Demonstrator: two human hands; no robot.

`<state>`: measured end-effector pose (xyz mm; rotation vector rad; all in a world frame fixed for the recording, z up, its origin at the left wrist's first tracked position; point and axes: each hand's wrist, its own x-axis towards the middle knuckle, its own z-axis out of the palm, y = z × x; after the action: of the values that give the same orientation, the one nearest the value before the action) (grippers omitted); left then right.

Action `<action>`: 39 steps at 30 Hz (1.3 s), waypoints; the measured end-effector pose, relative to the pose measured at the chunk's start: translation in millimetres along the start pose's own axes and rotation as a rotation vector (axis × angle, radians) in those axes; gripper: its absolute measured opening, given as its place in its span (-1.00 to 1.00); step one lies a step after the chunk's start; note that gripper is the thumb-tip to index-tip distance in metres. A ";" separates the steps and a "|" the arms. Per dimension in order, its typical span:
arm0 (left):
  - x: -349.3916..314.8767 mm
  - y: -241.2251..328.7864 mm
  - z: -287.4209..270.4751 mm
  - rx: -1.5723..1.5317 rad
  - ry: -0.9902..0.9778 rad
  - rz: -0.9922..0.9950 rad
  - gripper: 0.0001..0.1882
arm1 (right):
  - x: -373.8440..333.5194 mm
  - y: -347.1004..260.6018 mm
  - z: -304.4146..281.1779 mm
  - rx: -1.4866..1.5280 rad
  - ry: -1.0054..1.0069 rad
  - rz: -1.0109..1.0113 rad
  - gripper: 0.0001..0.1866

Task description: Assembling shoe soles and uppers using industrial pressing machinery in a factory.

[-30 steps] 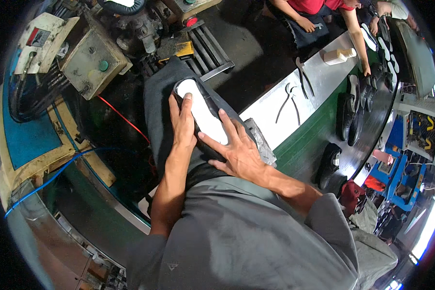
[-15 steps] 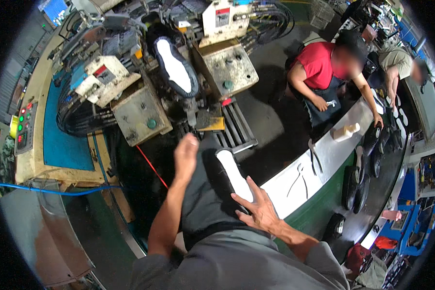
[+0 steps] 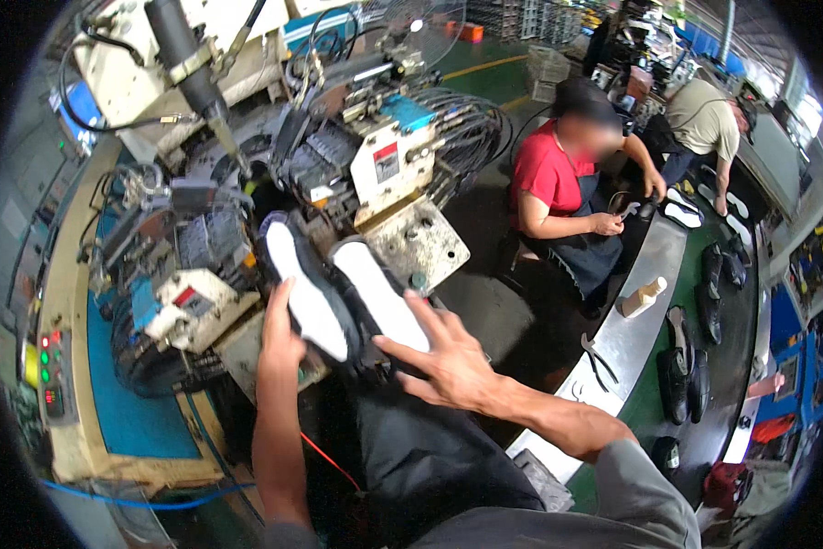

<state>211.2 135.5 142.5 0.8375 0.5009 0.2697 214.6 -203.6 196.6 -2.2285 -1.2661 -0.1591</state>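
1. Two dark shoes, white faces up, lie side by side right in front of the machine (image 3: 388, 174): the first shoe (image 3: 303, 284) at its middle, the second shoe (image 3: 375, 284) just to the right.
2. Left hand (image 3: 283, 339) in front of the machine, up against the first shoe's outer edge! Some fingers are out of sight, so I cannot tell whether its grip is closed on the shoe or merely touching.
3. Right hand (image 3: 448, 366), also before the machine, has the second shoe in its grasp, thumb and fingers spread over the lower white part; whatever supports it underneath is hidden.
4. What carries the first shoe? Its underside is out of view, so machine or hand, I cannot say.
5. Off to the machine's right runs a metal desk (image 3: 669, 252) with pliers (image 3: 599, 363) and a cream bottle (image 3: 645, 297); a second tool (image 3: 576, 392) is mostly covered by the right forearm.
6. Farther right of the machine, a person in red (image 3: 544, 178) holds a small tool, too blurred to make out; black shoes (image 3: 675, 384) line the green belt, the nearest partly dark.
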 end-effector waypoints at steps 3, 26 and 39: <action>-87.2 -0.2 -13.9 -0.022 -0.144 0.101 -0.44 | 61.5 1.1 22.0 0.003 0.048 -0.081 -0.19; -393.2 -148.0 -180.5 -0.230 0.047 -0.225 0.06 | 135.9 3.2 110.6 -0.009 0.002 -0.054 -0.16; -307.9 -143.7 -88.5 -0.200 0.212 -0.337 -0.08 | 188.0 19.1 135.3 -0.192 0.285 -0.292 -0.20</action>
<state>-92.5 -29.3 80.3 0.5214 0.7893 0.0947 310.1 1.9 144.9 -2.0681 -1.4549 -0.7097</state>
